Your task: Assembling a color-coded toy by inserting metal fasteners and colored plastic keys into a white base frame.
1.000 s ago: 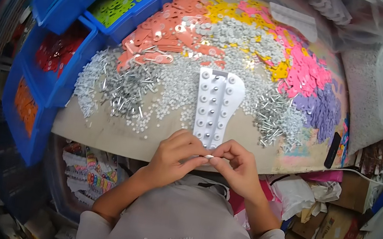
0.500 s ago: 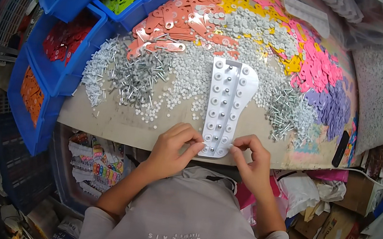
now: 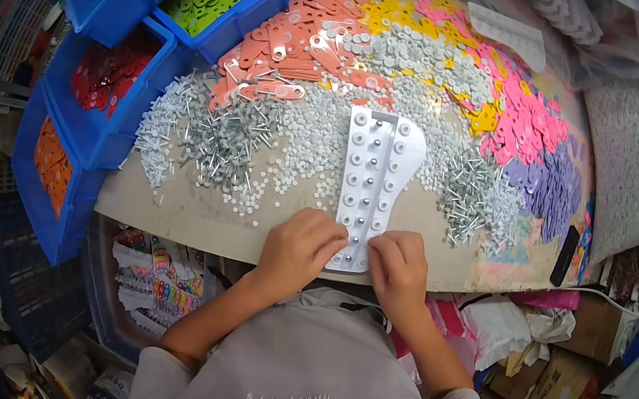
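The left hand (image 3: 298, 247) and right hand (image 3: 401, 270), fingertips drawn narrow with anything between them impossible to make out, were at opposite sides of the white tray's (image 3: 405, 154) near end, which lay on the counter (image 3: 210, 221) beside pale discs (image 3: 311, 153), metal pins (image 3: 229, 142) and, farther left, blue bins (image 3: 112, 144).
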The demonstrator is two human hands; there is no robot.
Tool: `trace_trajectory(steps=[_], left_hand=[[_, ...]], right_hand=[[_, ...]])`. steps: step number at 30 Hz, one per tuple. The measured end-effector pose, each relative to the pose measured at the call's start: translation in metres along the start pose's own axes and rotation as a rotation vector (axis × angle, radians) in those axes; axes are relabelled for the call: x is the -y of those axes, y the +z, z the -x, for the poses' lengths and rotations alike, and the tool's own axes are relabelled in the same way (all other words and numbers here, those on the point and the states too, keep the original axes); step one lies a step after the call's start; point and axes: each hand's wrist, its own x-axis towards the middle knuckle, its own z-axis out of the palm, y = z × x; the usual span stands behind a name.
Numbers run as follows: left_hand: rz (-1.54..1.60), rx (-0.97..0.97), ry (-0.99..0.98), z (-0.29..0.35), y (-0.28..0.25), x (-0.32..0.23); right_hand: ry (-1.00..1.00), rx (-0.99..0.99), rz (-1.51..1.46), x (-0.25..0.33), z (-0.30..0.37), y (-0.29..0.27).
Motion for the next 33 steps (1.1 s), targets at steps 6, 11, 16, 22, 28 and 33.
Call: trace_trajectory(steps=[6,11,16,22,28,33], left_hand=[[-0.203,-0.037,0.249,0.006,-0.002,0.006],[-0.073,-0.031,0.180,0.004,-0.002,0.010],[0.157,-0.006,0.006,0.008,0.002,0.015],[-0.122,-0.013,0.305,0.004,-0.003,0.009],[-0.026,0.060,0.086,0.001,-0.011,0.013],[0.027,0.054,-0.025,-0.033,-0.030,0.016]], right_hand=[[-0.232,-0.061,0.182,-0.013,0.004,0.003],[-0.228,-0.054,0.111,-0.022,0.006,0.007],[-0.220,-0.078,0.075,-0.018,0.004,0.007],[-0.212,-0.056,0.071,-0.022,0.005,0.007],[-0.218,-0.051,0.060,-0.022,0.003,0.006],[-0.237,-0.081,0.047,-0.021,0.001,0.007]])
